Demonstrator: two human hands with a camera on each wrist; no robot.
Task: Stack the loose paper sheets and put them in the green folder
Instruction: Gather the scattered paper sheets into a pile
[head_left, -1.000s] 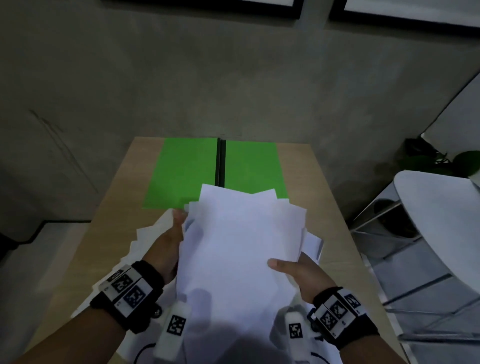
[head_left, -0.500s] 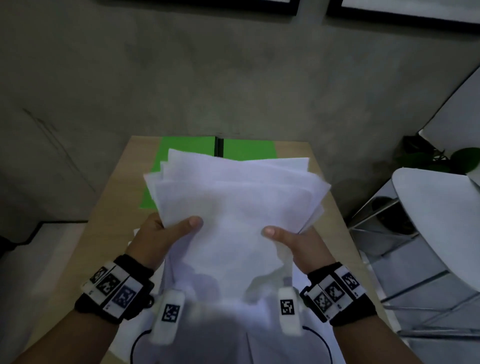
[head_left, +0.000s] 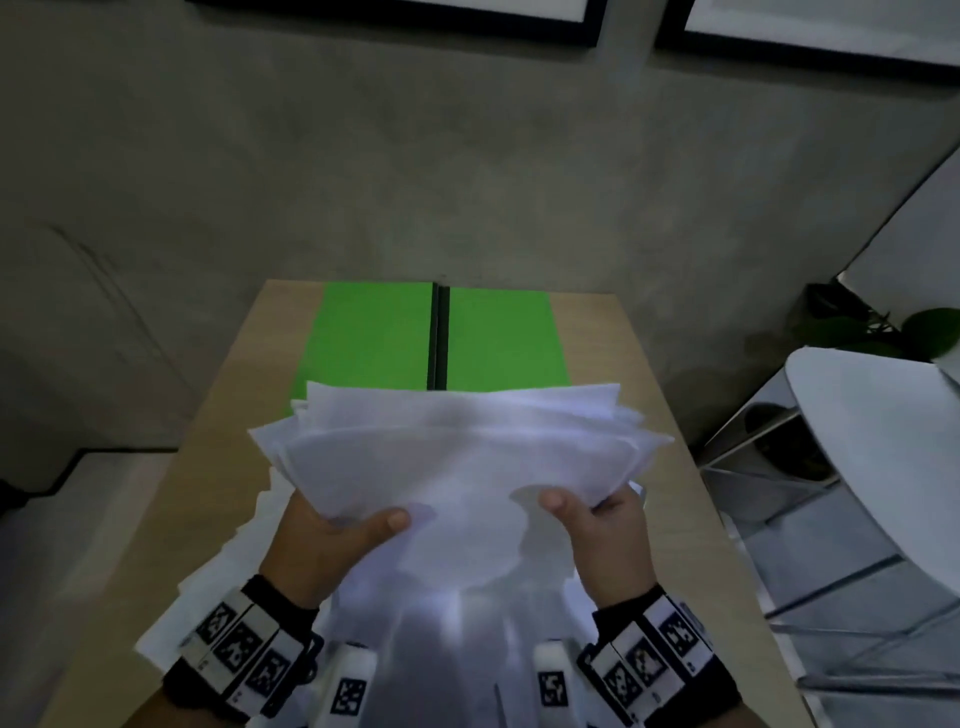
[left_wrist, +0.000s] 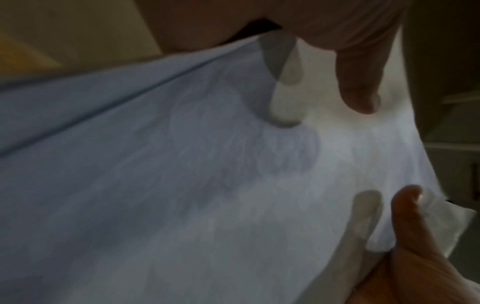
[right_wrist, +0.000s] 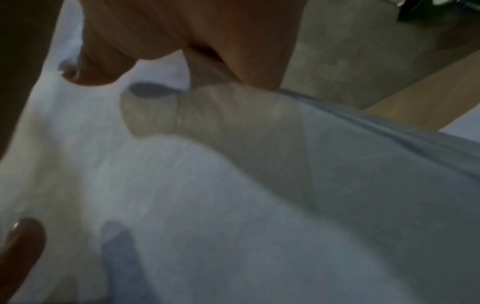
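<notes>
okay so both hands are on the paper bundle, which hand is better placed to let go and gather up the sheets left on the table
Left, probably. More loose sheets show on the table beside and below the left hand. The right hand already pinches the paper bundle and could hold it alone.

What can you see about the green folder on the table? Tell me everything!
The green folder lies open and flat at the far end of the wooden table, close to the wall. It has two bright green halves with a dark spine running down the middle. It looks like smooth card or plastic. No sheets show on the part in view. Its near edge is hidden behind the paper sheets. Neither hand touches it.
</notes>
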